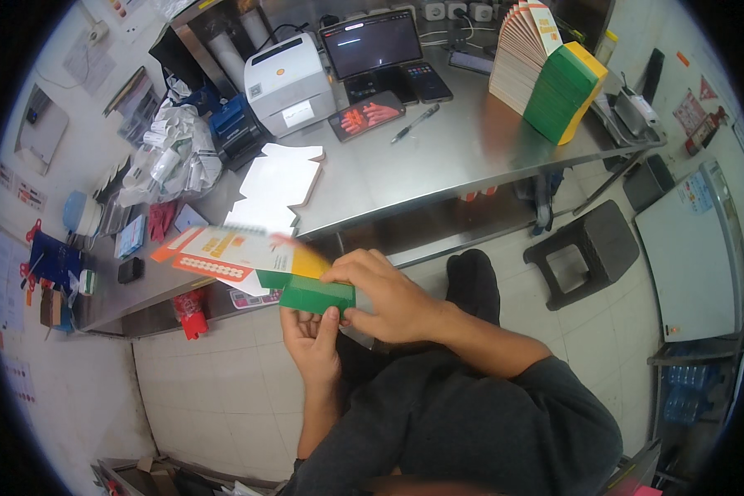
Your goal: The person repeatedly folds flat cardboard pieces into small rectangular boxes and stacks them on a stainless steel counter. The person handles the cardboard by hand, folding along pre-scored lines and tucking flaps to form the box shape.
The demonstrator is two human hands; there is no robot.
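Between my hands is a partly folded cardboard carton (316, 293), printed green, yellow, white and orange. Its orange and white end reaches left over the table edge and is a little blurred. My left hand (314, 337) grips the green flap from below, thumb on the front and fingers curled behind. From the right, my right hand (388, 299) closes on the carton's yellow and green end, fingers bent over its top edge. White die-cut card blanks (277, 186) lie on the metal table (364, 186) just beyond the carton.
A fanned stack of green and yellow cartons (562, 91) stands at the table's right end. Farther back are a label printer (289, 83), a laptop (372, 45), a phone (367, 115) and a pen (415, 123). A dark stool (583, 252) stands on the floor at right.
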